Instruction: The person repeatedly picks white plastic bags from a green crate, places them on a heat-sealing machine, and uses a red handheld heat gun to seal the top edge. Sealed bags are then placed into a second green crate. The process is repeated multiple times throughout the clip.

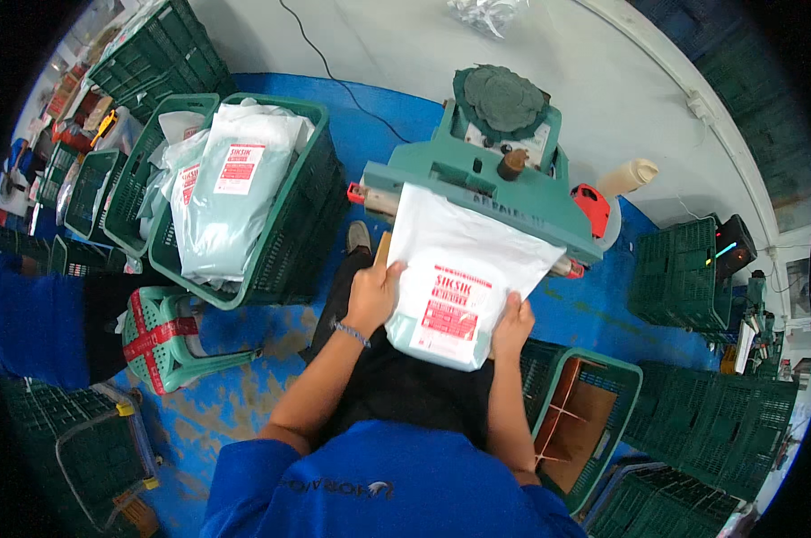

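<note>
I hold a white plastic bag (455, 269) with a red and white label, its top end laid into the jaw of a green sealing machine (477, 184) in front of me. My left hand (374, 296) grips the bag's left edge. My right hand (511, 325) grips its lower right edge. A bracelet sits on my left wrist. The bag rests above my lap.
A green crate (293, 224) at my left holds several sealed bags with red labels. A green stool (168, 341) stands below it. Another green crate (594, 421) with a cardboard divider sits at my right. More stacked green crates (719, 430) line both sides. Someone in blue (29, 314) is at far left.
</note>
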Action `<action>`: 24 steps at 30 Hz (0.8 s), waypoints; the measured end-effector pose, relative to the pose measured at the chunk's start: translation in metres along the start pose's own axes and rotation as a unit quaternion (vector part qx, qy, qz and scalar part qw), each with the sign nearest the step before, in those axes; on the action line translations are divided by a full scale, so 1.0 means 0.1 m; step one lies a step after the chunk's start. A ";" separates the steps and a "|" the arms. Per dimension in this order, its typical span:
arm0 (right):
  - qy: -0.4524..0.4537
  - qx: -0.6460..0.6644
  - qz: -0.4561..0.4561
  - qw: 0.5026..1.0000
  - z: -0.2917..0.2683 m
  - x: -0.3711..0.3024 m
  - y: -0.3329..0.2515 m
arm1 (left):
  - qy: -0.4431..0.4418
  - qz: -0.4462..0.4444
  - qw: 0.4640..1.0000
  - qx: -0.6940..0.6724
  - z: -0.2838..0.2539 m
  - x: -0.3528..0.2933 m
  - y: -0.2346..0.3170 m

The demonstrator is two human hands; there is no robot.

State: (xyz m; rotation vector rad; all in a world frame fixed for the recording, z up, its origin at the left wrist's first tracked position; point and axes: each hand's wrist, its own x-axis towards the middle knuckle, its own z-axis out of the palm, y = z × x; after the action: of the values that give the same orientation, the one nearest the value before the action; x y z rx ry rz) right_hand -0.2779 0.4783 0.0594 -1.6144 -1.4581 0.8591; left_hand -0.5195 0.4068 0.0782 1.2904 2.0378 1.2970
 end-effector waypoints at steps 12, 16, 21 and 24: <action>0.019 0.074 -0.030 0.997 -0.05 -0.09 0.31 | -0.022 -0.108 0.981 -0.159 0.14 -0.26 -0.16; -0.084 0.189 0.054 0.977 -0.36 0.05 0.20 | -0.088 -0.153 0.919 -0.352 -0.12 -0.10 0.02; -0.105 0.283 0.022 0.953 -0.54 0.20 -0.20 | -0.076 -0.108 0.948 -0.289 -0.29 0.29 0.35; -0.073 0.251 0.008 0.965 -0.53 0.28 -0.34 | -0.064 -0.137 0.933 -0.326 -0.24 0.37 0.42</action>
State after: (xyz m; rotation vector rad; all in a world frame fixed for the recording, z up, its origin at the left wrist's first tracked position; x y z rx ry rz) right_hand -0.2442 0.5014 0.1143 -1.2020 -1.1959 1.2613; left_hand -0.5345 0.4332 0.1311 0.7306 1.4337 1.5190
